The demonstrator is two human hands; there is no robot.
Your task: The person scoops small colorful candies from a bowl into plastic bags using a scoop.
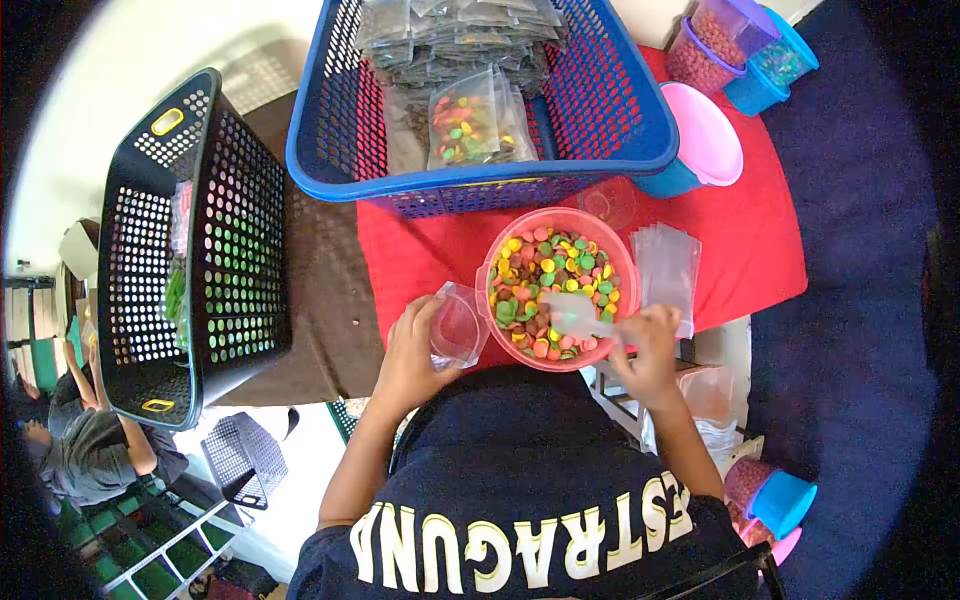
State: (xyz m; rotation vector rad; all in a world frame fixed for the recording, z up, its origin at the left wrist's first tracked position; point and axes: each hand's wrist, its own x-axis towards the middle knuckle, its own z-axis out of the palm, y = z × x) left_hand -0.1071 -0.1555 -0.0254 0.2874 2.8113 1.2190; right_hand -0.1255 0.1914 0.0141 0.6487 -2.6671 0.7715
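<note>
A pink bowl [618, 262] full of multicoloured round candies [550, 270] stands on the red cloth in front of me. My left hand [412, 352] holds an open clear plastic bag [458, 326] just left of the bowl. My right hand [648, 345] grips a translucent scoop [575, 315] whose end lies in the candies at the bowl's near side. A stack of empty clear bags [668, 270] lies right of the bowl.
A blue basket [600, 150] with several filled candy bags stands behind the bowl. A black basket [200, 250] sits at the left. Lidded tubs [700, 150] and jars of candies [720, 45] stand at the back right. Another person [90, 440] sits low at the left.
</note>
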